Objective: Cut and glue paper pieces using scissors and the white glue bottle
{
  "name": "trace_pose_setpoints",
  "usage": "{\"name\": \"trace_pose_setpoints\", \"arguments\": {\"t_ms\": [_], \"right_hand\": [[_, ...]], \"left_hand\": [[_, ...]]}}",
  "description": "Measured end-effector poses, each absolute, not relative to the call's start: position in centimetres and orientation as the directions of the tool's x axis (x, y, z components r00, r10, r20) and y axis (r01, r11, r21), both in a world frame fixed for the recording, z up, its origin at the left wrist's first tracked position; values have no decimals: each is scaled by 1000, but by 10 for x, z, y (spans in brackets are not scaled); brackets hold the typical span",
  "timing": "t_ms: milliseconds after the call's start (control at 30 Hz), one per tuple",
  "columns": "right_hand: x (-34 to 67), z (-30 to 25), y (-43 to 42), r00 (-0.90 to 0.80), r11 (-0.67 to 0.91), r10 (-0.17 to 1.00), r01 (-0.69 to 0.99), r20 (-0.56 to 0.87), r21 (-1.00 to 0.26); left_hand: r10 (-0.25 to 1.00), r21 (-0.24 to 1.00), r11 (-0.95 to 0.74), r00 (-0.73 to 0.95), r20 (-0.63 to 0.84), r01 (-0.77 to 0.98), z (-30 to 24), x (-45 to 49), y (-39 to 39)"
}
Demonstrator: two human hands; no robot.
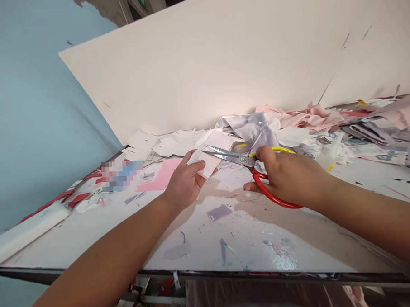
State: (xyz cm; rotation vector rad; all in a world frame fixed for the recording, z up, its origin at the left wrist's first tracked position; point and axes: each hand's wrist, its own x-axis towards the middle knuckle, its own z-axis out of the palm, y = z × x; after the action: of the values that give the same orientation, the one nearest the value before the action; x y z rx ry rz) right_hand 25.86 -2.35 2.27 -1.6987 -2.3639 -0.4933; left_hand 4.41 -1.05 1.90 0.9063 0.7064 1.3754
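Note:
My left hand [187, 181] is closed on a small white piece [208, 166], fabric or paper, with the thumb on top. My right hand [285, 172] grips a pair of scissors [232, 157] with one red and one yellow handle. Its blades point left and lie slightly parted over the upper part of the white piece; whether they touch it I cannot tell. Just behind, a pale pink piece [220, 139] shows past the blades. Beneath my hands a small grey-purple scrap [219, 212] rests on the table.
Scraps cover much of the white table [202, 253]: a pink sheet [163, 173], white pieces [170, 146] and grey cloth [249, 126]. Pink cloth [305, 117] is heaped at the back right. A white panel [221, 62] stands behind, and a long white roll or bar [31, 229] lies left.

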Motion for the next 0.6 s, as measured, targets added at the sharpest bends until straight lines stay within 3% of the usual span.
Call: {"name": "trace_pose_setpoints", "arguments": {"t_ms": [267,600], "right_hand": [[260,26,-22,-321,285,890,946,323,154],[257,23,-23,-322,318,899,946,296,62]], "left_hand": [[983,872,-28,146,113,-488,19,43,-11],[984,866,-10,147,97,-501,18,41,-7]]}}
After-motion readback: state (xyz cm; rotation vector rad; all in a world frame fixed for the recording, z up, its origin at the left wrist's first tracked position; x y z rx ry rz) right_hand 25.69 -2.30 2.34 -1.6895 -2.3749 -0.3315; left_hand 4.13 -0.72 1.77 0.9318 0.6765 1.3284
